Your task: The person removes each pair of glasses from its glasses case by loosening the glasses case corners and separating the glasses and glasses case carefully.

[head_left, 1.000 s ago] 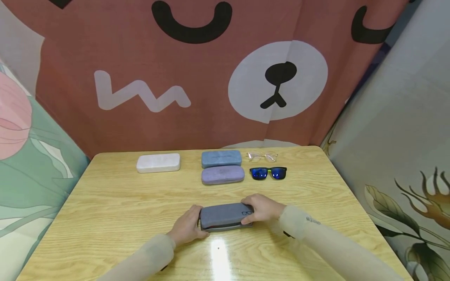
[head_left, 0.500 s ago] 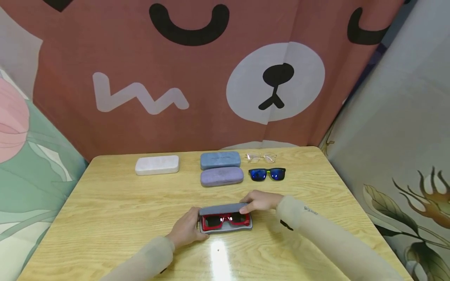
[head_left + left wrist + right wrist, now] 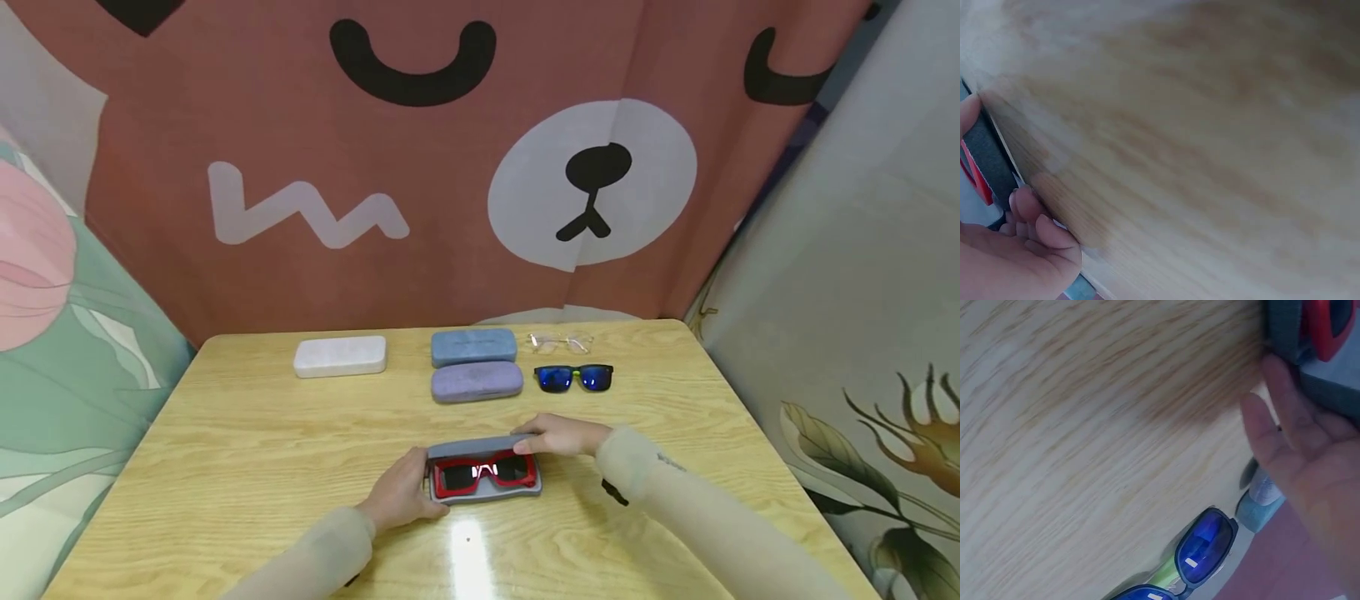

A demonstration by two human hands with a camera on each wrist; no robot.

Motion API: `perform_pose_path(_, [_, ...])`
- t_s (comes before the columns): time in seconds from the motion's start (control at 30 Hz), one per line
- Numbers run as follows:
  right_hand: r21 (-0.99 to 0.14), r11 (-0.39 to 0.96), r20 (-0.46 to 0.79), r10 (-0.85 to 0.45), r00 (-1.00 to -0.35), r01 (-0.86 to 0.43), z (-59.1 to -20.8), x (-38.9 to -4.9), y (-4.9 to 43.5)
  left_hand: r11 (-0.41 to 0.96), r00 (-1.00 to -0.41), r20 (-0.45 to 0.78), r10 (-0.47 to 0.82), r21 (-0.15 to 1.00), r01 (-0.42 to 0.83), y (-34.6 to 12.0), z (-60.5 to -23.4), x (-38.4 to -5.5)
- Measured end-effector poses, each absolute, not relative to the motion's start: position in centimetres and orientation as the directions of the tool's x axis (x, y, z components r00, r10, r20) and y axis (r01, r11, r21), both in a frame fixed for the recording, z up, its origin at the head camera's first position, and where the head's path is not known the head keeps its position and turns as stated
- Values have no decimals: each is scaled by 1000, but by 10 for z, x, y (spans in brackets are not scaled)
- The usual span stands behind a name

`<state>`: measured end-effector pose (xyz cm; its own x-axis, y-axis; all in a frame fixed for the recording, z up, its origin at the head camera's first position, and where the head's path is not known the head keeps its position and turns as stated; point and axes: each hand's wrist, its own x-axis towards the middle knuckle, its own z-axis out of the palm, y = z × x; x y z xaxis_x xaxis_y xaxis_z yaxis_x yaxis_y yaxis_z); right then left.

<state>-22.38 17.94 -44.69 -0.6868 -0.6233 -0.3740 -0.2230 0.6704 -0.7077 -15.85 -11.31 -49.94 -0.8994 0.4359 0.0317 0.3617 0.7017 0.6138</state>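
Note:
A grey glasses case (image 3: 471, 447) lies with its lid raised on the table in the middle of the head view. Inside it rest red-framed sunglasses (image 3: 484, 474) with dark lenses, their red rim also visible in the right wrist view. My left hand (image 3: 400, 492) grips the left end of the case, thumb at the front edge and fingers behind. At the far right corner, my right hand (image 3: 564, 435) holds the raised lid between thumb and fingers. In the left wrist view, the left hand (image 3: 1032, 253) lies along the case's end wall (image 3: 991, 162).
Behind the grey case lie a purple glasses case (image 3: 477, 382) and a blue case (image 3: 473, 347). To their right are blue-lensed sunglasses (image 3: 574, 378) and clear eyeglasses (image 3: 561, 343). A white case (image 3: 340, 357) sits at the back left of the wooden table (image 3: 247, 450).
The lid of the grey case has swung up and back under my right hand, exposing the red sunglasses inside. My left hand has kept its place on the left end.

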Motion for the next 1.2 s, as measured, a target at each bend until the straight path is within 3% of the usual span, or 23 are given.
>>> perform_pose_path(0.3, [-690, 663, -285, -617, -734, -289, -440, -215, 178, 694, -899, -12, 438, 641, 329, -111, -499, -161])
perform_pose_path(0.47, [-700, 650, -198, -576, -793, -298, -438, -206, 178, 691, -900, -17, 436, 647, 323, -112, -496, -159])
perform_pose_path(0.63, [-635, 672, -17, -505, -863, -381, -434, -195, 175, 699, -902, -23, 431, 640, 318, -113, -495, -158])
perform_pose_path(0.73, [-577, 681, 122, -474, -872, -451, -431, -187, 170, 708, -905, -29, 425, 634, 313, -113, -495, -158])
perform_pose_path(0.93, [-438, 599, 386, -548, -742, -670, -430, -172, 159, 711, -906, -33, 423, 632, 309, -113, -495, -159])
perform_pose_path(1.2, [-259, 533, 517, -628, -582, -806, -440, -160, 144, 712, -906, -38, 422, 633, 305, -113, -493, -160])
